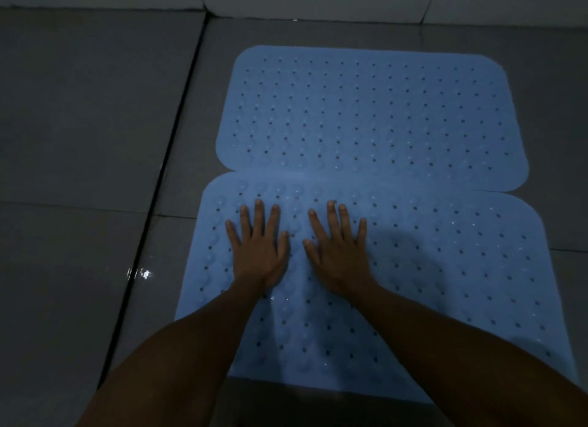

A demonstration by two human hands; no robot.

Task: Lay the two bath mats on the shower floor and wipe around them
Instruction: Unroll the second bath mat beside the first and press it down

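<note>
Both blue bath mats lie flat on the grey tiled shower floor (95, 124). The far mat (372, 114) sits toward the back wall, and the near mat (413, 283) lies just in front, its far edge touching or slightly overlapping the other's near edge. The left hand (259, 251) and right hand (339, 251) rest side by side on the near mat's far-left part, palms down, fingers straight and spread, each grip open and holding nothing. The step in hand looks like pressing the mat down to seat it. Done well, pressure works outward from the middle toward each edge and corner, keeping the seam straight. A wet glint (141, 273) beside the left edge needs wiping afterwards.
</note>
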